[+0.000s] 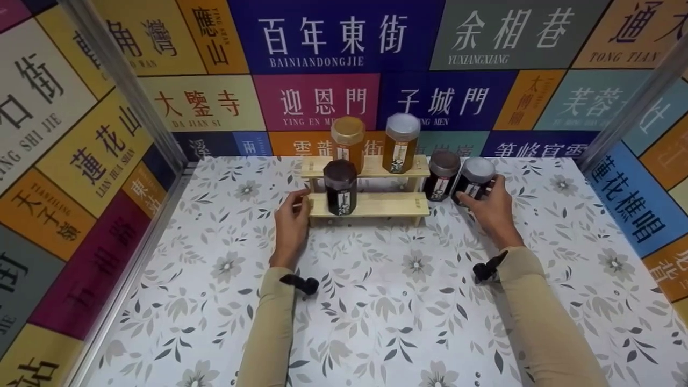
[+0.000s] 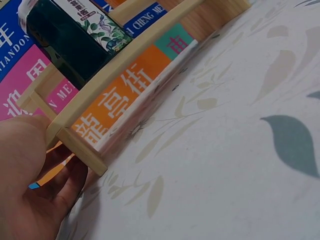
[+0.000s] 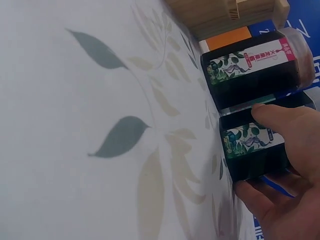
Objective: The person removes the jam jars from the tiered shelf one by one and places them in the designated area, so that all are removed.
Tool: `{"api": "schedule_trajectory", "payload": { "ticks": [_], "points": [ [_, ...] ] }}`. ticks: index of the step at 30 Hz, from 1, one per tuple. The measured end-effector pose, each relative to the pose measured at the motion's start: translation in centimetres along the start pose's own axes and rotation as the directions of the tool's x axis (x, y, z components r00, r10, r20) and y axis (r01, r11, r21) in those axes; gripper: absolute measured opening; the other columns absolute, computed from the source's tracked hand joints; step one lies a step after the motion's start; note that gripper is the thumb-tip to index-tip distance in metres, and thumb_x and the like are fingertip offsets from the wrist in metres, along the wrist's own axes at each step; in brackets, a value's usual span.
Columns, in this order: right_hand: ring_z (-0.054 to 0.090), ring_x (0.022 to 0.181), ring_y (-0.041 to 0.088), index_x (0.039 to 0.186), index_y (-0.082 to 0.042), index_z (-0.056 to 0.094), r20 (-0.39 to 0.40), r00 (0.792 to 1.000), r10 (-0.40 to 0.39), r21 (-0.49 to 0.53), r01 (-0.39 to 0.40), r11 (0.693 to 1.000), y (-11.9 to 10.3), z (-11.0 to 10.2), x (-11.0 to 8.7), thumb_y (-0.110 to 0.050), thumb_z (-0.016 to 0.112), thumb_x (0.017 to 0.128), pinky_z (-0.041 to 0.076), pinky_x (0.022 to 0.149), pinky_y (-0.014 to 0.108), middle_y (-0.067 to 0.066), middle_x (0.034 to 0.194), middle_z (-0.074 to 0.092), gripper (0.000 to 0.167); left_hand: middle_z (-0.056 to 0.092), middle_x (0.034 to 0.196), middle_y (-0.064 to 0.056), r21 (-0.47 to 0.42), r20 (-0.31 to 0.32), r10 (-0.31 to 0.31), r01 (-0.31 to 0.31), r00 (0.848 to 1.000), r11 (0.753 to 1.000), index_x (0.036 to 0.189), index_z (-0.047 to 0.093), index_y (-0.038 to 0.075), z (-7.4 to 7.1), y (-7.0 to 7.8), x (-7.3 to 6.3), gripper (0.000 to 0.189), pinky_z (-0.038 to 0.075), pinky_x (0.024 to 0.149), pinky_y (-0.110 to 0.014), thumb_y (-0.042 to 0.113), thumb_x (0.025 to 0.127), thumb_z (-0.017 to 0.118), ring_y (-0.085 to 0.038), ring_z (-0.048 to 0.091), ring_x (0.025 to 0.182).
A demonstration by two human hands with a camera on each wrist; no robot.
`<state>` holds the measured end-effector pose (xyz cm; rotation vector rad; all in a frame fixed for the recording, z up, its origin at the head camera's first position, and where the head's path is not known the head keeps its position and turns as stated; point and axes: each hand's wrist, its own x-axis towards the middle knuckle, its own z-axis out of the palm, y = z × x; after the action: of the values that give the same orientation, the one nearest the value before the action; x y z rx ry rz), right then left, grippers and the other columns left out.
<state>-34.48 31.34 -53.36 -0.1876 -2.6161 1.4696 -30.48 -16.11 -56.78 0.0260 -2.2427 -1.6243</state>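
A two-tier wooden rack [image 1: 371, 204] stands on the patterned tabletop. My left hand [image 1: 292, 223] grips its left end; in the left wrist view the thumb lies at the shelf end and the fingers [image 2: 62, 192] go behind the leg. A dark jar with a dark lid [image 1: 340, 188] sits on the lower tier, left of its middle. On the tabletop right of the rack, my right hand [image 1: 492, 207] holds a dark jar with a pale lid [image 3: 252, 145], thumb on the near side. Close beside it is another dark jar [image 3: 250, 65] with a brownish lid, upright.
Two amber jars stand on the upper tier, one with a yellow lid [image 1: 348, 130] and one with a whitish lid [image 1: 403, 126]. Behind the table rises a wall of coloured sign panels [image 1: 344, 35], with metal frame posts [image 1: 156, 129] at the corners. Floral tabletop [image 1: 371, 301] extends toward me.
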Motion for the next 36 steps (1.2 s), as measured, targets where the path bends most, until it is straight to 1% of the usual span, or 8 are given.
{"api": "schedule_trajectory", "payload": {
  "ticks": [12, 18, 21, 24, 27, 30, 33, 36],
  "points": [
    [0.048, 0.151, 0.043, 0.165, -0.009, 0.024, -0.004, 1.0, -0.018, 0.008, 0.018, 1.0, 0.3, 0.1, 0.1, -0.038, 0.087, 0.094, 0.046, 0.121, 0.056, 0.024, 0.167, 0.041, 0.1, 0.075, 0.122, -0.005, 0.002, -0.011, -0.01, 0.01, 1.0, 1.0, 0.135, 0.073, 0.021, 0.0, -0.2, 0.0, 0.026, 0.061, 0.089, -0.037, 0.027, 0.113, 0.059, -0.02, 0.073, 0.103],
    [0.038, 0.159, 0.044, 0.171, -0.012, 0.013, 0.016, 0.999, -0.037, -0.001, 0.037, 0.999, -0.1, -0.1, -0.4, -0.047, 0.084, 0.094, 0.04, 0.125, 0.061, 0.023, 0.172, 0.031, 0.11, 0.076, 0.121, -0.007, 0.007, -0.01, -0.006, 0.007, 1.0, 1.0, 0.135, 0.073, 0.018, 0.0, 0.0, -0.1, 0.026, 0.061, 0.089, -0.037, 0.025, 0.113, 0.059, -0.021, 0.073, 0.103],
    [0.029, 0.163, 0.042, 0.173, -0.014, 0.008, -0.021, 0.998, -0.064, -0.012, 0.064, 0.998, -0.8, -0.1, -0.9, -0.052, 0.083, 0.093, 0.034, 0.128, 0.063, 0.022, 0.175, 0.024, 0.115, 0.076, 0.12, -0.009, 0.015, -0.018, 0.01, -0.009, 1.0, 1.0, 0.134, 0.073, 0.015, 0.1, 0.0, 0.0, 0.026, 0.061, 0.092, -0.038, 0.023, 0.113, 0.06, -0.022, 0.073, 0.103],
    [0.023, 0.166, 0.038, 0.173, -0.015, 0.01, -0.115, 0.988, -0.1, -0.055, 0.094, 0.994, -1.8, 0.0, -1.3, -0.054, 0.082, 0.093, 0.028, 0.132, 0.061, 0.018, 0.177, 0.021, 0.114, 0.076, 0.121, -0.009, 0.02, -0.023, 0.011, -0.011, 1.0, 1.0, 0.133, 0.073, 0.015, 0.1, 0.0, 0.1, 0.026, 0.061, 0.094, -0.039, 0.022, 0.113, 0.06, -0.022, 0.073, 0.104],
    [0.022, 0.166, 0.035, 0.172, -0.015, 0.016, -0.223, 0.958, -0.183, -0.136, 0.155, 0.979, -3.1, 0.2, -1.8, -0.051, 0.082, 0.094, 0.023, 0.133, 0.061, 0.016, 0.177, 0.025, 0.109, 0.077, 0.121, -0.008, 0.023, -0.026, 0.006, -0.006, 1.0, 1.0, 0.133, 0.074, 0.015, 0.2, 0.0, 0.2, 0.026, 0.061, 0.094, -0.039, 0.022, 0.113, 0.06, -0.022, 0.074, 0.104],
    [0.03, 0.16, 0.037, 0.169, -0.011, 0.027, -0.303, 0.898, -0.32, -0.211, 0.264, 0.941, -4.5, 0.8, -2.3, -0.046, 0.085, 0.093, 0.024, 0.131, 0.063, 0.018, 0.172, 0.034, 0.102, 0.077, 0.121, -0.008, 0.026, -0.025, 0.005, -0.004, 1.0, 1.0, 0.133, 0.074, 0.016, 0.1, 0.0, 0.2, 0.026, 0.061, 0.092, -0.038, 0.023, 0.113, 0.06, -0.022, 0.074, 0.104],
    [0.039, 0.153, 0.039, 0.164, -0.007, 0.037, -0.326, 0.836, -0.442, -0.226, 0.386, 0.895, -6.0, 1.9, -3.0, -0.041, 0.089, 0.091, 0.027, 0.127, 0.063, 0.02, 0.164, 0.044, 0.096, 0.076, 0.121, -0.007, 0.024, -0.021, 0.002, -0.001, 1.0, 1.0, 0.133, 0.074, 0.017, 0.1, 0.0, 0.1, 0.025, 0.061, 0.091, -0.038, 0.024, 0.113, 0.06, -0.022, 0.074, 0.103],
    [0.042, 0.15, 0.037, 0.162, -0.007, 0.041, -0.295, 0.806, -0.513, -0.191, 0.476, 0.858, -7.5, 3.6, -4.1, -0.039, 0.088, 0.092, 0.03, 0.126, 0.062, 0.019, 0.16, 0.048, 0.09, 0.076, 0.12, -0.006, 0.019, -0.017, -0.002, 0.003, 1.0, 1.0, 0.133, 0.074, 0.018, 0.1, 0.0, 0.0, 0.025, 0.061, 0.09, -0.038, 0.025, 0.113, 0.06, -0.021, 0.074, 0.102]
  ]
}}
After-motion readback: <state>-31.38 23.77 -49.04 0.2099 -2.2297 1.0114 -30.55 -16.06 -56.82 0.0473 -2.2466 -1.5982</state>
